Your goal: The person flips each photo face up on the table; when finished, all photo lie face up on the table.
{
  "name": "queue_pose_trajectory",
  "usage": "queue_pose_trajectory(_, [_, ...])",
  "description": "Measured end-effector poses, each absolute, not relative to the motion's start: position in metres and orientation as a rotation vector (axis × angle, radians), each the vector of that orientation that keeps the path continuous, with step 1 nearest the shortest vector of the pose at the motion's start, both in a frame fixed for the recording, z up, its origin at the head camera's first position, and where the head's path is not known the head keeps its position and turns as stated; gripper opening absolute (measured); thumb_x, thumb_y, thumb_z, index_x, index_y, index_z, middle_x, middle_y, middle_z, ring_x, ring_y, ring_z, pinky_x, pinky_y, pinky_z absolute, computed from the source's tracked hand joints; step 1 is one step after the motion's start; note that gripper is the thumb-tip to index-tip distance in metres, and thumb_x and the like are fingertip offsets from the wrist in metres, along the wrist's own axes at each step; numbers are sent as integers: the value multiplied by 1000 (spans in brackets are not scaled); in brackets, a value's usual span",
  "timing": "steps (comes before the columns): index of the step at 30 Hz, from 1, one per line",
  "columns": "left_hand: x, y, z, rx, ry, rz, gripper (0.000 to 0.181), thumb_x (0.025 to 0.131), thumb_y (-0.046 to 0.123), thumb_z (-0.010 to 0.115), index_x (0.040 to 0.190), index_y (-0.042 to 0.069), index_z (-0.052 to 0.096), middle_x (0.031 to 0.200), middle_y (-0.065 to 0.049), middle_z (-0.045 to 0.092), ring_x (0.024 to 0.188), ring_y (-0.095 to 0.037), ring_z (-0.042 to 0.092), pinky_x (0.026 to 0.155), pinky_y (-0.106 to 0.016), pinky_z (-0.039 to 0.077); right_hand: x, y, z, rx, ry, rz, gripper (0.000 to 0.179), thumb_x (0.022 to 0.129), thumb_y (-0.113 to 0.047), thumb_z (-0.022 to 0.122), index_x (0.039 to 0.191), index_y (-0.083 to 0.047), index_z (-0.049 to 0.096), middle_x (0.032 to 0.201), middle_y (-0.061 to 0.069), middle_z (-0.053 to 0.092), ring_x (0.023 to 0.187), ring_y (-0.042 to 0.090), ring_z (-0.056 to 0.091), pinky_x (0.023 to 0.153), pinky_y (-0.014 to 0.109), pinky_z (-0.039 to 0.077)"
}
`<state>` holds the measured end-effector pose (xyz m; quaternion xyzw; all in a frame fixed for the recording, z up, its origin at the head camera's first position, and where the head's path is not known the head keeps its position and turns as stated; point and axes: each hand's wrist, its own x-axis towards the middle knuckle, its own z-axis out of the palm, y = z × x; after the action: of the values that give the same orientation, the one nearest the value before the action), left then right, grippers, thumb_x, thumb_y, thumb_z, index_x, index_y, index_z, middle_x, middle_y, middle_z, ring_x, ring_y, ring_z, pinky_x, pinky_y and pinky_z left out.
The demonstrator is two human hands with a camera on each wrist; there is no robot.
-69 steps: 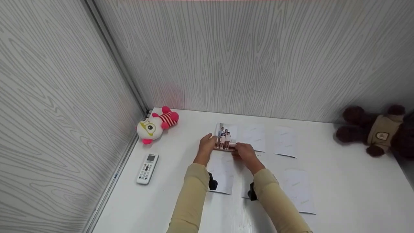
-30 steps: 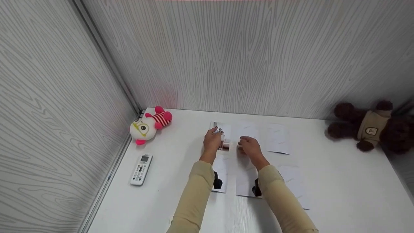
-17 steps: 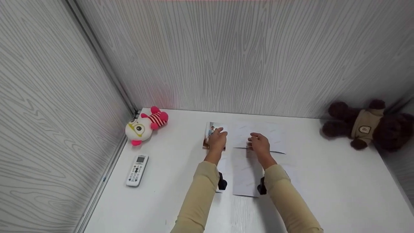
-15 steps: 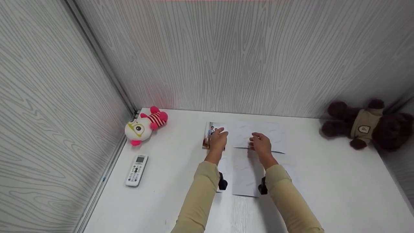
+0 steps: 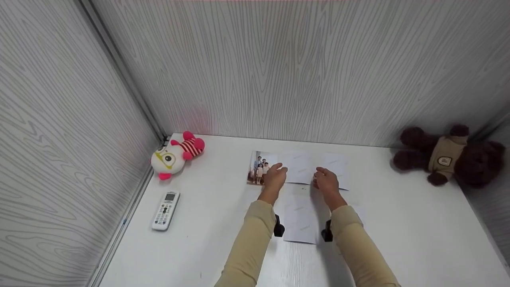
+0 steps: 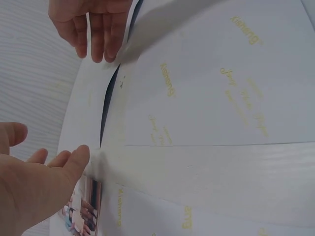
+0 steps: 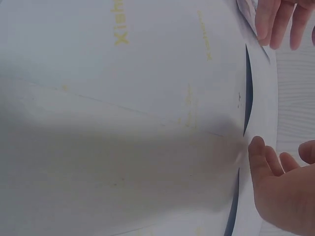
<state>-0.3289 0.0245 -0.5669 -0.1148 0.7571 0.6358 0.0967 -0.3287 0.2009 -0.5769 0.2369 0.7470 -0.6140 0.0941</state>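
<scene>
A family photo (image 5: 258,164) lies face up at the left of the back row, its lower right corner behind my left hand (image 5: 275,178). That hand's fingers are extended and hold nothing. To its right, a face-down photo (image 5: 297,169) lies between the two hands, white back with faint yellow print. My right hand (image 5: 326,181), fingers loosely bent and holding nothing, hovers by the gap between it and another face-down photo (image 5: 338,163). In the left wrist view part of the family photo (image 6: 81,216) shows below the left fingers. Both hands appear apart in the right wrist view.
More face-down photos lie in the front row, one in the middle (image 5: 301,219), others partly behind my forearms. A white remote control (image 5: 165,210) and a pink-and-white plush toy (image 5: 177,155) are at the left. A brown teddy bear (image 5: 448,157) lies far right, near the wall.
Both hands held the family photo at first. It was laid down and the left hand pressed on it, then lifted off. Both hands have since shifted right, away from it, with nothing in them.
</scene>
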Motion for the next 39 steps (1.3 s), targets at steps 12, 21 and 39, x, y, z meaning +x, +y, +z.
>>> queue_pose_trajectory(12, [-328,30,-568,-476,2019,1966,50,104,24,49,151,6,46,154,-19,46,142,-37,46,110,-46,49,-327,206,-584,716,2018,-1932,49,106,-19,45,154,-6,41,136,15,58,113,21,61,99,35,55])
queue_pose_trajectory(21, [-326,36,-570,-506,2077,1971,47,100,22,52,142,2,56,127,-15,63,96,-16,59,77,-25,51,-323,207,-583,774,1774,-2113,46,106,-16,48,149,-3,41,112,12,58,88,17,64,80,31,59])
queue_pose_trajectory(39, [-326,35,-576,-481,2220,1884,23,90,10,61,68,3,61,57,4,44,53,-10,40,47,-20,36,-319,209,-590,742,1900,-2066,45,106,-21,48,147,-2,45,104,12,64,76,13,63,70,27,58])
